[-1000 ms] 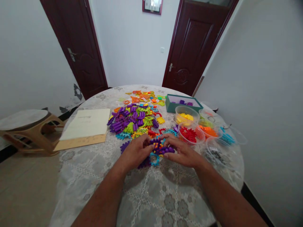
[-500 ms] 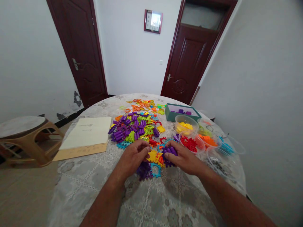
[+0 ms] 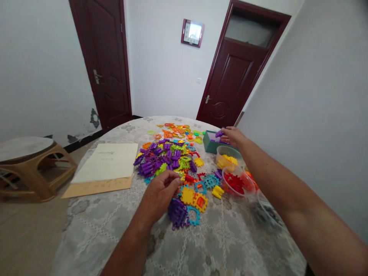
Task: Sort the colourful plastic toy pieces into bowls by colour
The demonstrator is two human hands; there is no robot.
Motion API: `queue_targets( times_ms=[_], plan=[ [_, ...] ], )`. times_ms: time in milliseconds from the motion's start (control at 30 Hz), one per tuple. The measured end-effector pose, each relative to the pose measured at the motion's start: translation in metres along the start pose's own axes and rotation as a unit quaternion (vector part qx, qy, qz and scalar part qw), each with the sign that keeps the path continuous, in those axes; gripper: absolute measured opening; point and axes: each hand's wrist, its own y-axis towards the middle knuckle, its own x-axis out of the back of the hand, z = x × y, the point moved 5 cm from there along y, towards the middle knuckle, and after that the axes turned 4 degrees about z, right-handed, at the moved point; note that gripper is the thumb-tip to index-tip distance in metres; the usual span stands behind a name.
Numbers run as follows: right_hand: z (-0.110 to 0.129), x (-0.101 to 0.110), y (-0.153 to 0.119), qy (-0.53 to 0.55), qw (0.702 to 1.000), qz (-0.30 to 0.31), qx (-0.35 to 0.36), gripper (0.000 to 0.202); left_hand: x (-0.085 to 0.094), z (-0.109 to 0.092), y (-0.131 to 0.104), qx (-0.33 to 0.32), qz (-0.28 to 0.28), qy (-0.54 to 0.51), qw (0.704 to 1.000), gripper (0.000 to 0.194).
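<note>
My left hand rests by the near edge of a heap of plastic building blocks, its fingers curled toward the thumb. Whatever sits between those fingertips I cannot make out. Close beside it lie a yellow square block, a dark purple block and a light-blue frame-shaped block. Stretched far forward, my right hand grips a purple building block over the green box. My hand and forearm cover part of that box.
Mixed blocks, many purple, fill the table's middle, with orange pieces behind. Clear tubs of yellow blocks, red blocks and grey pieces stand at right. Paper sheets lie left; a stool stands beyond.
My right hand has moved forward and right from the near blocks to the green box, carrying purple. A yellow block now shows where it was. My left hand stays nearly in place.
</note>
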Motion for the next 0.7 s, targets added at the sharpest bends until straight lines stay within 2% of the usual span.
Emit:
queue_targets(
  times_ms=[67, 167, 267, 333, 367, 433, 500, 567, 633, 700],
  plan=[
    [0.001, -0.001, 0.004, 0.002, 0.999, -0.033, 0.014, 0.049, 0.004, 0.000, 0.000, -0.003, -0.008, 0.000, 1.000, 0.023],
    [-0.002, -0.008, -0.004, -0.010, 0.998, -0.045, 0.044, 0.042, 0.008, -0.001, 0.001, -0.005, -0.019, -0.003, 1.000, 0.020],
    [-0.009, -0.020, -0.030, -0.029, 0.997, -0.009, 0.069, 0.031, 0.011, -0.002, 0.001, -0.015, -0.033, -0.013, 0.999, 0.021],
    [-0.016, -0.030, -0.059, -0.100, 0.989, 0.052, 0.097, 0.026, 0.013, -0.001, 0.001, -0.018, -0.042, -0.019, 0.999, 0.022],
    [-0.020, -0.036, -0.078, -0.164, 0.974, 0.090, 0.125, 0.025, 0.013, 0.000, 0.001, -0.018, -0.045, -0.022, 0.999, 0.023],
    [-0.031, -0.050, -0.120, -0.318, 0.915, 0.152, 0.199, 0.029, 0.014, 0.002, 0.002, -0.017, -0.048, -0.021, 0.998, 0.024],
    [-0.046, -0.062, -0.161, -0.439, 0.843, 0.166, 0.264, 0.035, 0.014, 0.003, 0.003, -0.020, -0.048, -0.010, 0.999, 0.024],
    [-0.064, -0.076, -0.191, -0.515, 0.787, 0.162, 0.299, 0.044, 0.012, 0.002, 0.003, -0.020, -0.043, 0.003, 0.999, 0.023],
    [-0.081, -0.089, -0.207, -0.562, 0.756, 0.150, 0.300, 0.047, 0.009, 0.002, 0.004, -0.016, -0.036, 0.015, 0.999, 0.023],
    [-0.096, -0.098, -0.209, -0.586, 0.752, 0.136, 0.270, 0.043, 0.006, 0.002, 0.004, -0.010, -0.028, 0.026, 0.999, 0.023]
  ],
)
